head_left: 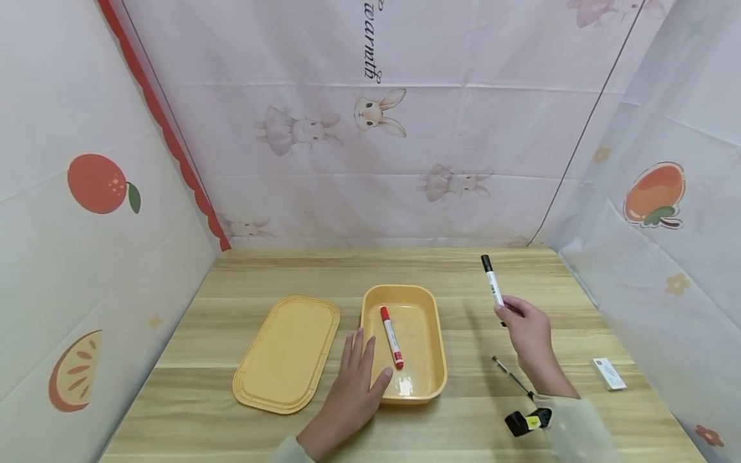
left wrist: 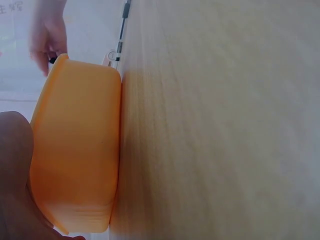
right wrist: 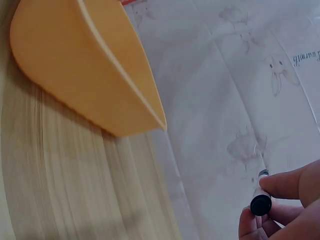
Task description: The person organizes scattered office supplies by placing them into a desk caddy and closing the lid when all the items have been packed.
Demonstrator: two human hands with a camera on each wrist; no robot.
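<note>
Clamped with fingers [right wrist: 287,184] of the right hand [head_left: 532,328] on the lower end of the black marker [head_left: 493,281]. Held tilted, black cap up and toward the far side, clear of the tabletop [head_left: 451,431] and well to the right of the box [head_left: 421,341]. At the left hand [head_left: 354,379]: straight and slightly apart, laid at the box's near left rim, thumb over the inside; nothing gripped, pressure not determinable.

Inside the box: one red marker [head_left: 392,337], lying near to far at a slight slant, near end just beside the left thumb. Left of the box, flat on the tabletop: the lid [head_left: 289,354], not fitted. To the right: a pen [head_left: 512,375] and, nearer, a black item [head_left: 528,422] with yellow label, identity unclear; farther right, a white packet [head_left: 609,374].

Judged to be at the carrying step, not yet over the box. Would likely call next for a move left, a turn to line up with the red marker, then a low release inside, clear of the rim and left thumb. Best kept steady meanwhile with the left hand.
</note>
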